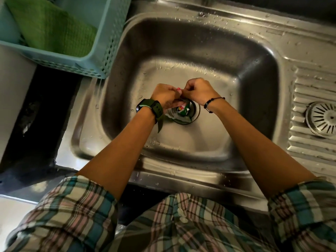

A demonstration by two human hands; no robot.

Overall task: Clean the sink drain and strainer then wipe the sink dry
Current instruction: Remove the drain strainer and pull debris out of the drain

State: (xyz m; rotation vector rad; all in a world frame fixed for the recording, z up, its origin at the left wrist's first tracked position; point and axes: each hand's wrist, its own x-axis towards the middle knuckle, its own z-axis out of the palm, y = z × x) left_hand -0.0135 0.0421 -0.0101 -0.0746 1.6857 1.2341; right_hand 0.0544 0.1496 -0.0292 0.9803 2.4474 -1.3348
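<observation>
We look straight down into a stainless steel sink [254,73], its basin wet with scattered droplets. Both our hands meet over the drain [189,117], the round opening low in the middle of the basin. Our left hand [164,96] has its fingers curled, pinching the top of a small green packet [183,110] with red and yellow print; the packet hangs down just above the drain opening. Our right hand [198,90] is curled too, its fingers pinching the same packet's top edge right beside the left hand's, so the two hands touch or nearly touch there. We cannot tell exactly which fingers do the pinching.

A dark green watch [148,108] sits on our left wrist, and a thin black cord bracelet [212,103] circles the right one. Our plaid sleeves [72,206] are rolled up above the forearms.

The strainer [322,118], a round slotted metal disc, lies out of the basin on the ribbed draining surface [312,84] at the right, well apart from the drain. At the upper left a teal plastic basket [101,51] overlaps the sink's rim, with a green cloth [52,28] inside it.
</observation>
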